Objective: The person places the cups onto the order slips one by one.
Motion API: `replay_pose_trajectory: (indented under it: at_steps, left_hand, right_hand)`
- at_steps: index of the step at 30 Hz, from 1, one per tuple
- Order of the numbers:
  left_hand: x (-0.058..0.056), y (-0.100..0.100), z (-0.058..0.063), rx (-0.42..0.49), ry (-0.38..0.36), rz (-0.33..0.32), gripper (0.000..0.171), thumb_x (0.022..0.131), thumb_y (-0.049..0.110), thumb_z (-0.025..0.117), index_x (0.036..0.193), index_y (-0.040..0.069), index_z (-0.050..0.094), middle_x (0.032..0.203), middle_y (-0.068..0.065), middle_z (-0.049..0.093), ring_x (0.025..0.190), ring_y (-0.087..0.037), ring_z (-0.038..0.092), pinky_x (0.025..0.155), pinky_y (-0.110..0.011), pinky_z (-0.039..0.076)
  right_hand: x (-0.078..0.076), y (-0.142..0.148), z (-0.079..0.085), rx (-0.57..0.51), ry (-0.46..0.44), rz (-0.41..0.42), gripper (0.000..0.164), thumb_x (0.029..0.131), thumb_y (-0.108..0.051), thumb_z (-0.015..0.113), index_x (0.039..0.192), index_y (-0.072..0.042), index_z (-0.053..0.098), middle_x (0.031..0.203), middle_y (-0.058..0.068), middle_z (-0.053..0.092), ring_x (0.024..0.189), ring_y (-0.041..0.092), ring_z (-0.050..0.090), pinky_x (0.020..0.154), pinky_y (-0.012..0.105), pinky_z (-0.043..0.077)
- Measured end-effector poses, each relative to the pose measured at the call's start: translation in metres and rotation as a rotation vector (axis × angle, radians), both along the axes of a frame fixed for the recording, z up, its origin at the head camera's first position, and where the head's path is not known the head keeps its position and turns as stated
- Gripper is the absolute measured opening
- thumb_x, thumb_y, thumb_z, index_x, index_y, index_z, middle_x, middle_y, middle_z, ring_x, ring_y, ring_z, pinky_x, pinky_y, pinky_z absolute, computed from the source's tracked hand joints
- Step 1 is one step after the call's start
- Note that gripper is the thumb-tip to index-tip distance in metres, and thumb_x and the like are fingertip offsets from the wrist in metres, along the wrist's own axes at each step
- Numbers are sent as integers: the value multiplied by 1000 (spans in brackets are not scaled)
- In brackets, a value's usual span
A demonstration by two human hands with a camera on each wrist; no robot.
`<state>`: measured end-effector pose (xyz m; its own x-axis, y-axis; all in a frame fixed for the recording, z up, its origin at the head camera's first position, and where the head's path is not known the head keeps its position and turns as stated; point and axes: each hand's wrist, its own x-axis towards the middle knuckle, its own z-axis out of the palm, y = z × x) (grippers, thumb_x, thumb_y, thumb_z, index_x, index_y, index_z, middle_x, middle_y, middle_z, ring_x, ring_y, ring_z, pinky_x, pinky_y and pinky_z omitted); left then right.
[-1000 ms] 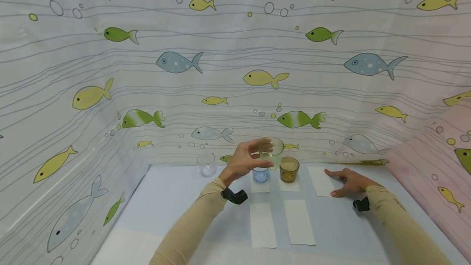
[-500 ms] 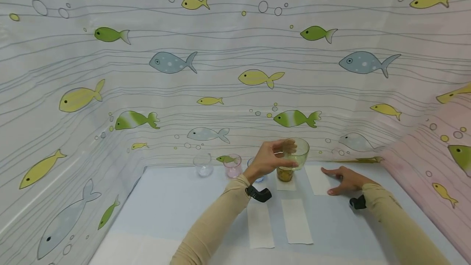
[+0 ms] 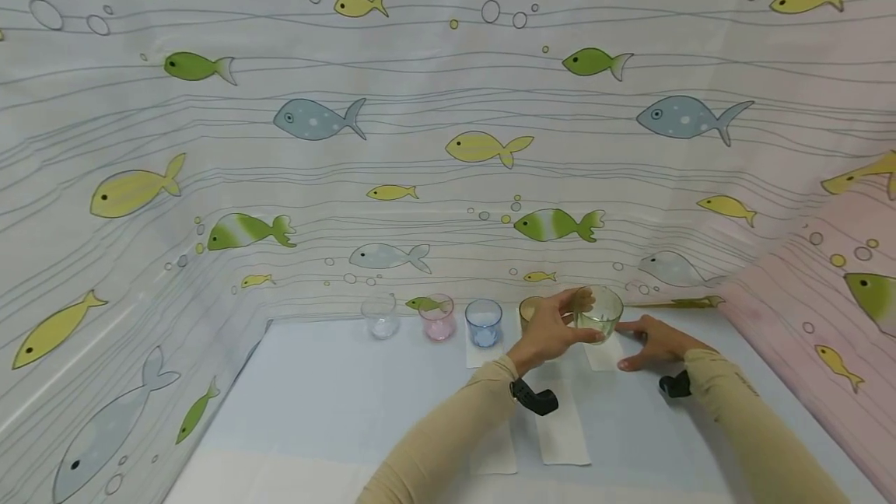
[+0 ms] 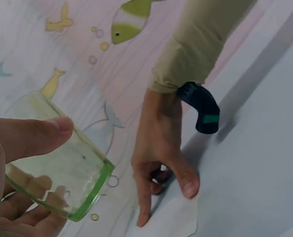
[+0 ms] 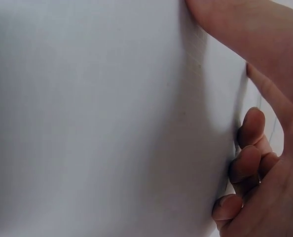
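Note:
A pale green glass [image 3: 603, 311] is held in my left hand [image 3: 549, 335], thumb on one side and fingers on the other. In the left wrist view the glass [image 4: 70, 163] is tilted, its thick green base away from the palm. It is over or just in front of the far right white paper sheet [image 3: 603, 358]; whether it touches the sheet I cannot tell. My right hand [image 3: 658, 342] rests at that sheet's right edge, index finger and thumb spread and touching down. In the right wrist view, the other fingers [image 5: 246, 163] are bent and hold nothing.
Along the back stand a clear glass [image 3: 381, 323], a pink glass [image 3: 437, 323], a blue glass [image 3: 484, 327] on a white sheet, and an amber glass [image 3: 528, 311] partly behind my left hand. Two more white sheets [image 3: 564, 434] lie nearer. A fish-print curtain [image 3: 420, 177] surrounds the table.
My left hand has carried the green glass rightward, past the blue and amber glasses, and lowered it toward the far right sheet. The right hand has stayed at the sheet's edge.

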<state>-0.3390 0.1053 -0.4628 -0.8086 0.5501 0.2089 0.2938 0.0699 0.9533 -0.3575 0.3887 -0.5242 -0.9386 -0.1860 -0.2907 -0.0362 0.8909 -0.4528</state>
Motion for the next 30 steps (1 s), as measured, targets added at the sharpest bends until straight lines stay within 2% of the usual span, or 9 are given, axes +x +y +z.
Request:
replay_pose_trajectory:
  at_steps: [4,10,15,19,25,30]
  left_hand:
    - [3,15,-14,24,-40,22,75,86,6,88,153,9,55,147,-5,66,133,-6,60,117,-26,47]
    - [4,33,-33,22,-63,65,72,86,6,88,150,11,57,142,-5,68,132,-8,62,117,-27,48]
    - [0,46,-46,-9,-72,99,71,85,7,88,150,14,58,144,-3,68,134,-6,60,118,-24,46]
    - [-7,52,-55,-18,-95,136,72,84,4,89,148,13,59,145,-1,67,138,-8,58,119,-23,44]
    - [-16,55,-69,-95,-85,193,69,84,10,90,146,14,60,141,-2,69,130,-16,62,115,-34,50]
    - [-21,57,-74,-102,-76,169,68,85,12,90,146,16,60,140,-4,69,126,-14,63,114,-38,51]
  right_hand:
    - [0,0,-1,-2,-5,-23,111,73,-55,95,152,8,48,138,38,51,130,58,49,112,72,43]
    - [1,1,-3,-36,8,-46,107,73,-50,97,140,18,49,134,38,53,128,57,51,112,70,43]
    - [1,1,-4,-52,1,-83,104,71,-50,98,135,17,51,134,38,54,129,56,51,114,70,41]
    - [0,0,-2,-60,15,-57,107,71,-48,98,141,17,51,135,39,53,131,58,49,114,72,40]
    - [1,-1,-2,-77,22,-35,108,72,-46,98,148,13,50,135,37,53,128,54,51,113,71,42]
    - [0,1,-2,-68,25,-31,105,73,-46,98,149,10,51,133,34,54,126,51,53,112,70,43]
